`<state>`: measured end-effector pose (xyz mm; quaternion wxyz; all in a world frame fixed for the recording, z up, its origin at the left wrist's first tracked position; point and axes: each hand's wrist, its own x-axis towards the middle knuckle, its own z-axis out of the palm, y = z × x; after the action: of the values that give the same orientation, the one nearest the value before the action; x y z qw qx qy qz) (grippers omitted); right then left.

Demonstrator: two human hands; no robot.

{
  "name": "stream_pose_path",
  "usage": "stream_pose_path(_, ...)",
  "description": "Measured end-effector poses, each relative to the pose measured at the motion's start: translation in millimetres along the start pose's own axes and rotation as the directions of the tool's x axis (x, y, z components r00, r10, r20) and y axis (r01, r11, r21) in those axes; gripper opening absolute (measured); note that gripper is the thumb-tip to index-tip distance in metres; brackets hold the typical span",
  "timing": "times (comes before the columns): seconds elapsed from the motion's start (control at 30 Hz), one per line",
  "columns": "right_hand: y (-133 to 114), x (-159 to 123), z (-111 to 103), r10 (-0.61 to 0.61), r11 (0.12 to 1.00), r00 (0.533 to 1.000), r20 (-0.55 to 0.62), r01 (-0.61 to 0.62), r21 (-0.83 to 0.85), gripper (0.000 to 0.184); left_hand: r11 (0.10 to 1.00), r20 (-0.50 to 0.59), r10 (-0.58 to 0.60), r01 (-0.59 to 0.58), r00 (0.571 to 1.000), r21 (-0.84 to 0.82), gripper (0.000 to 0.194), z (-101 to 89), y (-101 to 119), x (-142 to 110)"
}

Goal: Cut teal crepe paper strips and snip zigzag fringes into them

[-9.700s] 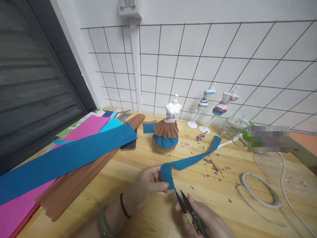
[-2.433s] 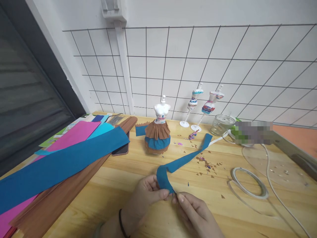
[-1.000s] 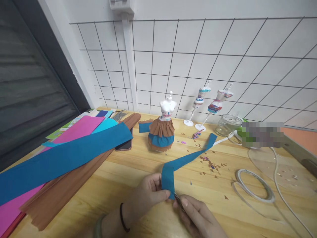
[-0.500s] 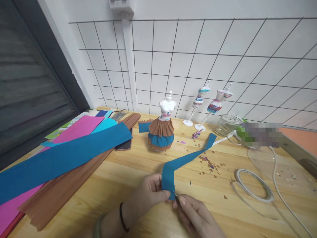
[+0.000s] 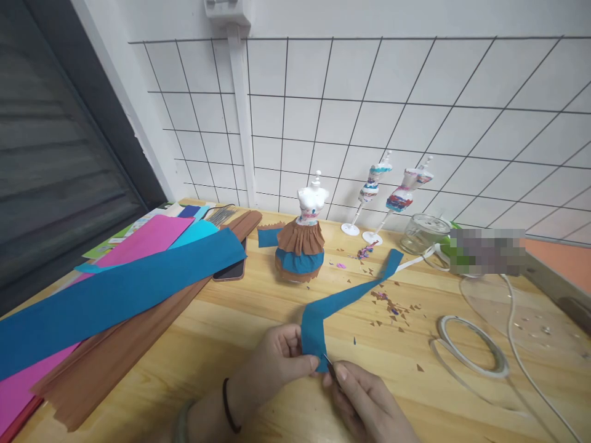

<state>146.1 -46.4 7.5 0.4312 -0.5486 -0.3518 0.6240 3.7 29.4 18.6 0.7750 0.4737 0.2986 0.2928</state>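
My left hand (image 5: 281,360) pinches the near end of a long blue crepe paper strip (image 5: 314,332) between thumb and fingers. The strip bends and trails away to the right across the table. My right hand (image 5: 364,394) is closed round scissors (image 5: 333,372); only the dark blades show, with their tip against the strip's right edge. The handles are hidden in the palm. Beyond the hands stands a small white dress form (image 5: 312,203) wearing a layered brown and blue paper skirt (image 5: 301,252).
Large blue (image 5: 124,295), brown and pink paper sheets lie at left, partly over a phone (image 5: 229,271). Two painted dress forms (image 5: 401,200) stand at the back, near a glass jar (image 5: 425,232). Paper scraps (image 5: 392,304) and a roll of tape (image 5: 473,344) lie at right.
The scissors, wide apart in the oldest frame, now have their blades together at the strip's edge. Over the last second the hands have barely moved.
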Motion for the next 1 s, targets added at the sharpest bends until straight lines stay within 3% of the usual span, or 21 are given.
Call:
stream_pose_path(0.27, 6.6, 0.3, -2.6, 0.008, 0.999, 0.999, 0.045, -0.01, 0.042, 0.048, 1.0, -0.013, -0.013, 0.013, 1.0, -0.01, 0.013, 0.0, 0.2, 0.4)
stream_pose_path(0.67, -4.3, -0.9, 1.5, 0.001, 1.0, 1.0, -0.015, -0.001, 0.026, 0.05, 0.999, 0.026, -0.016, 0.017, 1.0, -0.037, 0.015, -2.1, -3.0, 1.6)
stream_pose_path(1.0, 4.6, 0.9, -2.3, -0.024, 0.994, 0.999, 0.032, 0.02, 0.109, 0.039, 0.999, 0.017, -0.01, 0.011, 1.0, -0.036, 0.019, -1.0, 1.4, 1.3)
